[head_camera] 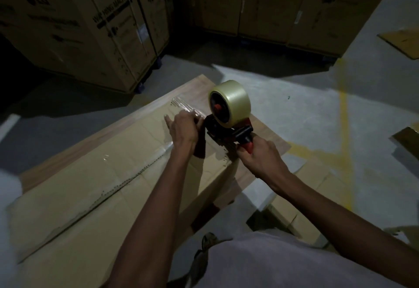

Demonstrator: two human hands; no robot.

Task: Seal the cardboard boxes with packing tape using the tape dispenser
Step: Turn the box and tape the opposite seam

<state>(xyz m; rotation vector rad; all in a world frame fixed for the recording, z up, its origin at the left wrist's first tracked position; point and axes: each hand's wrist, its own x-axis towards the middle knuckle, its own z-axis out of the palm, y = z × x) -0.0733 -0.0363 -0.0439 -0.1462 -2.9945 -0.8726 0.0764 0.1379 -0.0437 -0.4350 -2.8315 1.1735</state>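
Fingers of the right hand (260,158) wrap the tape dispenser (229,117) handle, tilting it onto the cardboard box (95,181); left hand (183,129) lies flat and open, probably pinning the tape strip (184,109) for cutting.

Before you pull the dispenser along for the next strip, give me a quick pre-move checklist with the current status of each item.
1. Right hand wrapped round the tape dispenser handle: ok.
2. Left hand pressing the loose tape end onto the cardboard box: ok.
3. Roll has plenty of tape: ok.
4. Tape lying flat, free of wrinkles: not ok, it looks crinkled near the far end.
5. Box flaps closed under the tape: ok, as far as visible.
6. Cutter blade clear of fingers: cannot tell, too dark.
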